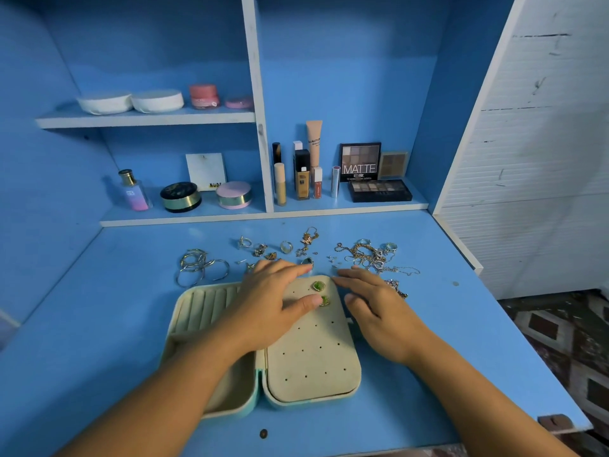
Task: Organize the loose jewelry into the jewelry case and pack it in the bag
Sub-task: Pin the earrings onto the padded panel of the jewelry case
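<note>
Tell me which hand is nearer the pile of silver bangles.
Left. The left hand rests on the open jewelry case, just right of the bangles. The right hand is farther right, beside the case's right edge.

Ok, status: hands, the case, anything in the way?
Hands open: left hand flat on the jewelry case, right hand at its right edge. Case open, two green earrings on its holed panel. Behind it, loose jewelry on desk; nothing blocking.
</note>
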